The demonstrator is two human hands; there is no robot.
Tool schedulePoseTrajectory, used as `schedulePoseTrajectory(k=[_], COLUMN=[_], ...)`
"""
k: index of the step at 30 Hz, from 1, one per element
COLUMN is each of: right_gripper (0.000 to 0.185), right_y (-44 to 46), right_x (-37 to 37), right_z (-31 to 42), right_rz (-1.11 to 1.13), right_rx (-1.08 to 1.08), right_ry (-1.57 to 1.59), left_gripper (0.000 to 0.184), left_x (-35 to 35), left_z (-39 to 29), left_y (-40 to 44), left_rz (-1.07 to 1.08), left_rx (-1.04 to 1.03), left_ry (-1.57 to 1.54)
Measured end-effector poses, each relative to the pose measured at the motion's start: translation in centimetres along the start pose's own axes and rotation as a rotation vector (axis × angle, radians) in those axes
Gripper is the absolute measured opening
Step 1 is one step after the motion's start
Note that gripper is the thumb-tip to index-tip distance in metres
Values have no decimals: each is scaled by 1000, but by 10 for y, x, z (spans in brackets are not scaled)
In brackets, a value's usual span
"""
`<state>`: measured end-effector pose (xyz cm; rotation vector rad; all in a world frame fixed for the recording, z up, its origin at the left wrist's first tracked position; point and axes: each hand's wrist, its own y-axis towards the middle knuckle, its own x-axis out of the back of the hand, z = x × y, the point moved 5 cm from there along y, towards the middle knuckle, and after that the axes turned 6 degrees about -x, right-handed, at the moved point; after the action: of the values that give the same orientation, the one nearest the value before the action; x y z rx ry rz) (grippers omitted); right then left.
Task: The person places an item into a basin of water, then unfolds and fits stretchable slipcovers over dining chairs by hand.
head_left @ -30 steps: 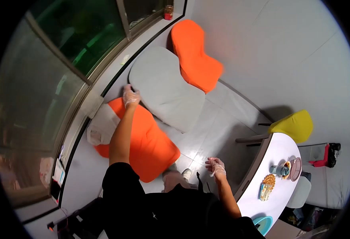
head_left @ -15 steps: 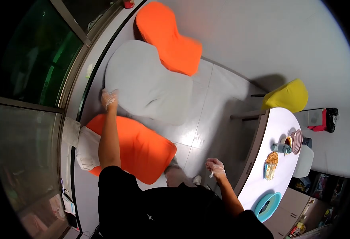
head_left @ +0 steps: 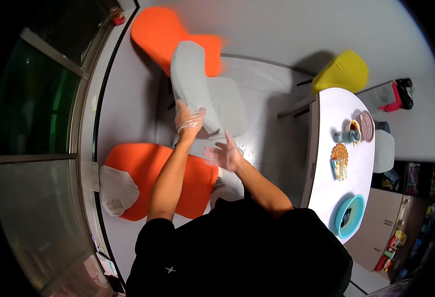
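Note:
My left hand, in a clear plastic glove, grips the backrest of a grey fabric-covered chair. The back of that chair, with its ribbed texture, faces me, and its grey seat shows beyond to the right. My right hand, also gloved and a little blurred, is spread open just below the lower end of the backrest, apart from it. An orange-covered chair stands behind the grey one. Close to my legs is another orange chair, with a white cloth over its left part.
To the right is a white table bearing a teal basin, a bottle, a brown lattice trivet and a snack packet. A yellow-covered chair is at its far end. Windows line the left wall.
The grey chair has turned, so its backrest now stands toward me. My left hand has moved right with it, and my right hand has come up and left toward the chair, opening. The view has shifted.

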<state>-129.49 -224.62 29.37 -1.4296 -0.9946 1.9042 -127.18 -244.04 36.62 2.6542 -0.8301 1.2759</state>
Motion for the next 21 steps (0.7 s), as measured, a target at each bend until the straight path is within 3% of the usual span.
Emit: schedulePoseTrajectory(k=[4, 7, 8, 12, 16, 21], right_gripper=[79, 61, 42, 31, 31, 28], right_y=[81, 97, 93, 88, 57, 67], right_x=[12, 8, 15, 43, 60, 105], right_z=[38, 42, 39, 19, 12, 4], right_rz=[40, 66, 18, 63, 92, -59], right_rx=[47, -49, 13, 152, 205, 316], right_ry=[495, 762, 777, 821, 909, 868], left_gripper=[92, 87, 86, 84, 81, 74], left_x=[-19, -23, -25, -35, -55, -74], left_z=[-42, -49, -49, -53, -63, -71], left_y=[-9, -17, -22, -44, -55, -54], left_rz=[46, 23, 50, 109, 153, 208], left_rx=[-84, -122, -139, -259, -339, -327], left_ry=[27, 43, 44, 12, -25, -159])
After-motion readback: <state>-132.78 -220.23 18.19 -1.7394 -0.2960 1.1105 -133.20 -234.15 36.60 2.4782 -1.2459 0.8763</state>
